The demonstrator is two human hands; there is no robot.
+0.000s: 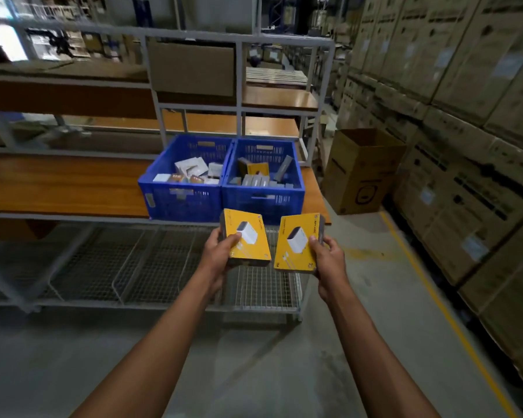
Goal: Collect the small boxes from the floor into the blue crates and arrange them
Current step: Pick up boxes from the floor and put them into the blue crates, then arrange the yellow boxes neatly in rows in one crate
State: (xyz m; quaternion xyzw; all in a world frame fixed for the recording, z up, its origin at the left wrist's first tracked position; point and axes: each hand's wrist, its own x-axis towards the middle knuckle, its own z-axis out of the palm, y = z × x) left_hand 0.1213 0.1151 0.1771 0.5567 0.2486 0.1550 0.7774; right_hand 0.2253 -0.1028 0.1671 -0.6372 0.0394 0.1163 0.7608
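Two yellow boxes are up in the air in front of the blue crates, one (248,238) held tight in the left hand (221,251), one (298,241) in the right hand (329,257). Each grip is just thumb and fingers at an edge, so a box could slip. The right crate (263,196) looks messy inside, so a dropped box might land crooked.

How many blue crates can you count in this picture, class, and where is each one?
2. The left crate and the right crate stand side by side, touching, on the wooden shelf, just beyond the boxes in the person's hands. None seems hidden.
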